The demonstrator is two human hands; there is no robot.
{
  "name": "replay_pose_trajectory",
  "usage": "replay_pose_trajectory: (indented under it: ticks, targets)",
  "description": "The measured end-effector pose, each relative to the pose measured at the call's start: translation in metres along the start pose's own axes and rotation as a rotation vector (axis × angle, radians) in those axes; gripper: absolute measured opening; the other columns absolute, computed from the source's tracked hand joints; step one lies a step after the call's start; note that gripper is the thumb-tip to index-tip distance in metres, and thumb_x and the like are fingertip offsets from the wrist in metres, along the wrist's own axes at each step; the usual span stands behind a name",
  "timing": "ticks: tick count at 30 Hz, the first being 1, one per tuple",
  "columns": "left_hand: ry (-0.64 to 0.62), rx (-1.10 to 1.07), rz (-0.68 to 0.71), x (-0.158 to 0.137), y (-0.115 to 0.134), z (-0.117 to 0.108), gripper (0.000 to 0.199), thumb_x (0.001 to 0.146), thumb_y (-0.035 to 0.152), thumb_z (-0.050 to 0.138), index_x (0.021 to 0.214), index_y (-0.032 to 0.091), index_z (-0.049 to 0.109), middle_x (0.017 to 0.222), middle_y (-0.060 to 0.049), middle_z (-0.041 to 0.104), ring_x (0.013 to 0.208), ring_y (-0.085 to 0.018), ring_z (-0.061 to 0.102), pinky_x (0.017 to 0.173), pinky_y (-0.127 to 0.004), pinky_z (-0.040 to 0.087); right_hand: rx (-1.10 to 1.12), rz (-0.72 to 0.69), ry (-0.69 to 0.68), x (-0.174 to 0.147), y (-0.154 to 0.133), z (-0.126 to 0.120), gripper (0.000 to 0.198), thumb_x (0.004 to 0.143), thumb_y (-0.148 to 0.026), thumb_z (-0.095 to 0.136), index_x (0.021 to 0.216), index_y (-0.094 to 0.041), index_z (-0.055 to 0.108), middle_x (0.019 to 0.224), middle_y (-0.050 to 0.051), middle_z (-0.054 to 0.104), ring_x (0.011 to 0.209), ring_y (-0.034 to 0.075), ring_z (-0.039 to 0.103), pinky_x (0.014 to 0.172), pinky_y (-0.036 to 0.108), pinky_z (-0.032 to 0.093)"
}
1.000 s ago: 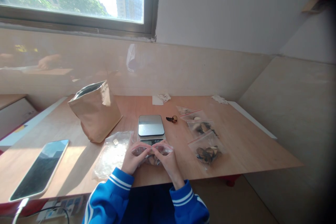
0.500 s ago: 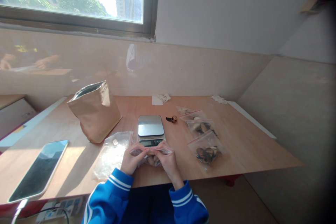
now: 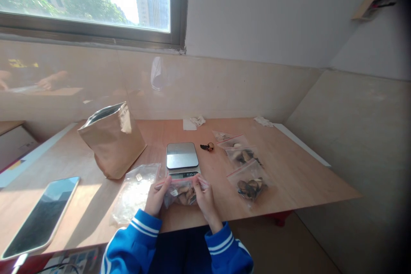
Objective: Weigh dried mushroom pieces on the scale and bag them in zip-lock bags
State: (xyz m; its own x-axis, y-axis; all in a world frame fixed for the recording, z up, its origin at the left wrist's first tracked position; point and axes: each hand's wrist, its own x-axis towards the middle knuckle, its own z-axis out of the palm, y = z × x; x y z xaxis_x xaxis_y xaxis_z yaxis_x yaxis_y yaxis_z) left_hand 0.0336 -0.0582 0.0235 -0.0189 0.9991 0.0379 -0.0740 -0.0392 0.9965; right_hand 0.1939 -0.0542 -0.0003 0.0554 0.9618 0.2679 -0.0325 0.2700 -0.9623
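Note:
Between my hands is a clear zip bag [image 3: 181, 193] with a red seal strip, holding brown dried pieces that look like mushroom slices. My left hand [image 3: 156, 195] pinches the bag's top left corner. My right hand [image 3: 204, 196] grips the strip near its right end, thumb on top. Just beyond the bag lies a kitchen scale [image 3: 182, 156] with a bare steel plate; the bag's top edge partly covers its display. Right of the scale rests a small dark brown dried piece [image 3: 208, 147]. A clear plastic bag with more bags inside [image 3: 133, 195] lies left of my left hand.
Several filled zip bags [image 3: 248, 184] overlap on the right of the table [image 3: 298, 184]. An open brown paper pouch [image 3: 115, 145] stands at left, behind a phone [image 3: 41, 216] with a cable. Crumpled tissue [image 3: 197, 120] lies by the wall.
My hands have moved apart along the red strip, from close together at its middle towards its two ends. The bag's contents show more now. The view has shifted slightly.

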Motion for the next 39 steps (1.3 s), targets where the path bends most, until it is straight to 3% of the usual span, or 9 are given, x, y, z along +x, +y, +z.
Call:
replay_pose_trajectory:
  ticks: [5, 9, 15, 22, 29, 32, 34, 37, 39]
  targets:
    - [0.021, -0.282, -0.156, 0.004, -0.004, -0.002, 0.066, 0.081, 0.068, 0.042, 0.102, 0.012, 0.071, 0.084, -0.012, 0.073, 0.084, -0.024, 0.068, 0.077, -0.036, 0.053, -0.006, 0.042, 0.117, -0.004, -0.005, -0.003, 0.048, 0.09, -0.057, 0.042, 0.08, -0.018, 0.067, 0.07, 0.004, 0.063, 0.07, 0.017, 0.061, 0.065, 0.026, 0.049]
    - [0.082, -0.133, -0.075, 0.005, -0.009, -0.005, 0.057, 0.08, 0.063, 0.05, 0.09, 0.012, 0.073, 0.081, -0.011, 0.072, 0.071, -0.019, 0.064, 0.063, -0.029, 0.048, -0.039, 0.091, 0.268, -0.022, -0.011, -0.021, 0.051, 0.087, -0.062, 0.044, 0.077, -0.018, 0.068, 0.07, 0.006, 0.068, 0.07, 0.02, 0.064, 0.065, 0.028, 0.051]
    - [0.083, -0.027, 0.018, 0.005, -0.012, -0.005, 0.048, 0.079, 0.058, 0.056, 0.082, 0.013, 0.073, 0.072, -0.007, 0.069, 0.062, -0.015, 0.057, 0.058, -0.027, 0.044, -0.116, 0.137, 0.511, -0.037, -0.026, -0.079, 0.052, 0.078, -0.066, 0.056, 0.068, -0.016, 0.067, 0.065, 0.008, 0.07, 0.066, 0.022, 0.066, 0.061, 0.029, 0.052]
    - [0.006, 0.026, 0.028, 0.008, -0.012, -0.003, 0.053, 0.076, 0.063, 0.056, 0.079, 0.013, 0.073, 0.068, -0.007, 0.067, 0.061, -0.016, 0.056, 0.059, -0.028, 0.045, -0.001, 0.24, 0.556, -0.023, -0.02, -0.123, 0.053, 0.073, -0.067, 0.06, 0.069, -0.015, 0.068, 0.061, 0.008, 0.068, 0.057, 0.02, 0.065, 0.055, 0.03, 0.052]
    - [-0.022, 0.052, 0.015, 0.005, -0.011, -0.003, 0.053, 0.078, 0.063, 0.054, 0.079, 0.014, 0.073, 0.068, -0.006, 0.066, 0.063, -0.015, 0.055, 0.06, -0.027, 0.043, 0.011, 0.145, 0.651, 0.01, -0.001, -0.14, 0.052, 0.066, -0.068, 0.065, 0.067, -0.016, 0.063, 0.058, 0.004, 0.064, 0.054, 0.018, 0.061, 0.05, 0.027, 0.049]
    - [-0.03, 0.055, 0.015, 0.005, -0.01, -0.003, 0.054, 0.077, 0.065, 0.054, 0.079, 0.014, 0.073, 0.068, -0.006, 0.065, 0.064, -0.016, 0.055, 0.06, -0.028, 0.043, -0.004, 0.141, 0.659, 0.033, -0.003, -0.151, 0.056, 0.069, -0.071, 0.058, 0.07, -0.015, 0.063, 0.056, 0.003, 0.063, 0.047, 0.017, 0.057, 0.045, 0.028, 0.045]
    - [-0.025, 0.054, 0.013, 0.005, -0.01, -0.002, 0.055, 0.076, 0.065, 0.054, 0.079, 0.014, 0.073, 0.069, -0.006, 0.065, 0.063, -0.016, 0.055, 0.06, -0.028, 0.043, -0.117, 0.079, 0.641, 0.049, -0.008, -0.156, 0.059, 0.072, -0.072, 0.054, 0.068, -0.014, 0.063, 0.057, 0.005, 0.063, 0.052, 0.018, 0.059, 0.05, 0.028, 0.046]
    - [-0.019, 0.04, 0.002, 0.006, -0.011, -0.002, 0.056, 0.075, 0.066, 0.055, 0.078, 0.014, 0.072, 0.069, -0.006, 0.065, 0.063, -0.016, 0.054, 0.06, -0.028, 0.042, -0.343, -0.009, 0.501, 0.074, -0.018, -0.159, 0.057, 0.077, -0.069, 0.05, 0.069, -0.014, 0.064, 0.057, 0.005, 0.063, 0.058, 0.019, 0.061, 0.058, 0.029, 0.048]
    - [-0.012, 0.028, -0.005, 0.006, -0.011, -0.002, 0.055, 0.075, 0.066, 0.055, 0.078, 0.013, 0.072, 0.068, -0.006, 0.064, 0.062, -0.015, 0.054, 0.059, -0.027, 0.042, -0.444, -0.032, 0.359, 0.09, -0.023, -0.157, 0.051, 0.079, -0.062, 0.054, 0.09, -0.014, 0.066, 0.062, 0.003, 0.064, 0.06, 0.018, 0.061, 0.059, 0.028, 0.048]
